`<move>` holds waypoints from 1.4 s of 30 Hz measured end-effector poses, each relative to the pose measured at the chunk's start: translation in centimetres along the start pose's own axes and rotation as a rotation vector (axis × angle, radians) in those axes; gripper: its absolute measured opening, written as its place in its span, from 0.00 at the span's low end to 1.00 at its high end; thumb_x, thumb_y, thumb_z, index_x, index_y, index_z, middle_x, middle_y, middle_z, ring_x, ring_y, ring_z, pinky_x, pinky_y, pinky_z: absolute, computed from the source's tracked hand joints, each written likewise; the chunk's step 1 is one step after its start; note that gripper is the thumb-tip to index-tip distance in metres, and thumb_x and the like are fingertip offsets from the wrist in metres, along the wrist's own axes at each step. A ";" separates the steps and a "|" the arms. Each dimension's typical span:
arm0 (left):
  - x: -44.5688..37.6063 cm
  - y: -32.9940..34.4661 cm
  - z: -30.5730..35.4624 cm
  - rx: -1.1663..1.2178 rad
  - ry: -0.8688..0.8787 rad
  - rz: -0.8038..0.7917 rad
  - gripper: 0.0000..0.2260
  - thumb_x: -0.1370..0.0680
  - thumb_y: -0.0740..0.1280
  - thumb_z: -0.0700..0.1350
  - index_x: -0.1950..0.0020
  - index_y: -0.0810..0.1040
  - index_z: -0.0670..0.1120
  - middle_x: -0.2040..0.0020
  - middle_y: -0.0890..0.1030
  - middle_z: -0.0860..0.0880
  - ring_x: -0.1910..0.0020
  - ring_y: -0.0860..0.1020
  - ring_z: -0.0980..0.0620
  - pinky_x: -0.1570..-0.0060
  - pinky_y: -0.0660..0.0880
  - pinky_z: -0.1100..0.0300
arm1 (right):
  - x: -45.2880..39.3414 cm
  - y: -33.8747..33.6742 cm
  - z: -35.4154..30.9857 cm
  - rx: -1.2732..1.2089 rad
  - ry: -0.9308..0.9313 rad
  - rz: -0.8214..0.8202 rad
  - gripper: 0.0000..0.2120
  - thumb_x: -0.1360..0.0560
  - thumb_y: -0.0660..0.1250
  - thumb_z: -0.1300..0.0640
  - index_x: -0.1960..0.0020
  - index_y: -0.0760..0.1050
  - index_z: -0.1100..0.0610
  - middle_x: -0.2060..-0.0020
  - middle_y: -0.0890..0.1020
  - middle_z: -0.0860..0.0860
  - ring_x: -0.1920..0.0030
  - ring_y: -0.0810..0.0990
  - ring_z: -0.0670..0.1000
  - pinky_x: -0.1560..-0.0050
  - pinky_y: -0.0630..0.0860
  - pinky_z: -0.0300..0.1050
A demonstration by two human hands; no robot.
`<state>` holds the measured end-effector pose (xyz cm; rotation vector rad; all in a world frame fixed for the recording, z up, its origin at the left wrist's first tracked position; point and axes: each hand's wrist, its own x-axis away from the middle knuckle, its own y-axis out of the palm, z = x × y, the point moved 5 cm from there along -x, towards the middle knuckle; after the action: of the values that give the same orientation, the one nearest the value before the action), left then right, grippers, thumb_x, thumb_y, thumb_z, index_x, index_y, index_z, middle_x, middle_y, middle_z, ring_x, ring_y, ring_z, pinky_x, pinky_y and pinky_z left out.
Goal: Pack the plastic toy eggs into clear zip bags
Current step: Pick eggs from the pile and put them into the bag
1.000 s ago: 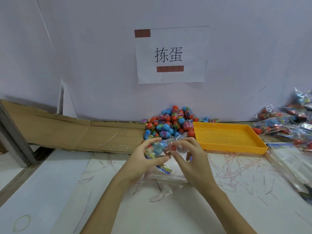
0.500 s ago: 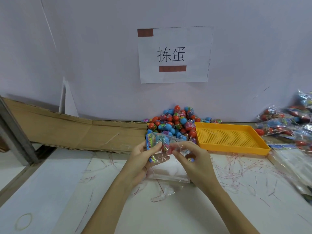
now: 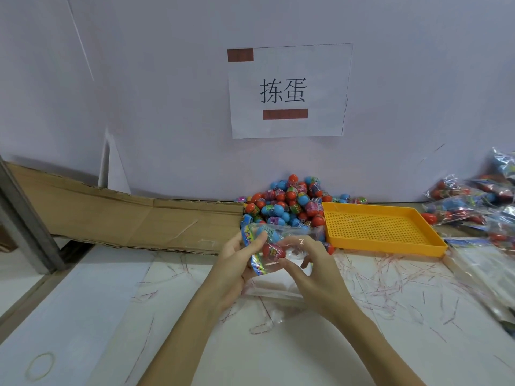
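Left hand: our left hand (image 3: 237, 263) reaches in from below, palm turned toward the right, thumb and fingers curled round the printed end of the zip bag (image 3: 274, 246).
Right hand: our right hand (image 3: 309, 271) comes in from the lower right, fingers bent and pinching the clear film of the same bag, thumb underneath.
Zip bag: held between both hands just above the tabletop (image 3: 83, 316), long axis running roughly left to right, coloured header strip at the left end and tilted.
Eggs in bag: a blue egg (image 3: 269, 234) above a red egg (image 3: 274, 251), both inside the film; we cannot tell which way their tips point.
Loose eggs: a heap of eggs (image 3: 289, 203) lies just beyond the hands, against the wall (image 3: 167, 93).
Tray: a yellow tray (image 3: 384, 246) sits beside the heap, to its right.
Packed bags: filled bags (image 3: 468, 201) are piled at the far right.
Tabletop: white, strewn with thin red-and-white strips (image 3: 390, 277); flattened cardboard (image 3: 125, 218) along the left rear; a rubber band (image 3: 40, 366) near the lower left corner.
Wall: pale, with a paper sign (image 3: 288, 90) above the heap.
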<state>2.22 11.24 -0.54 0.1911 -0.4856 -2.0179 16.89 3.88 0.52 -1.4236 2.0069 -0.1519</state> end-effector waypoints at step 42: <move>0.0 -0.4 0.6 -0.148 0.109 -0.024 0.20 0.29 0.81 0.49 0.43 0.80 0.42 0.45 0.86 0.39 0.46 0.86 0.37 0.53 0.85 0.49 | -0.6 -2.6 -0.3 -0.459 0.219 0.039 0.08 0.20 0.69 0.59 0.42 0.83 0.52 0.56 0.88 0.49 0.57 0.88 0.50 0.51 0.83 0.40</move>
<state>1.71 11.53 -0.20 0.2156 -0.2648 -2.0456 18.91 3.28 2.24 -1.7028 2.3520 0.1918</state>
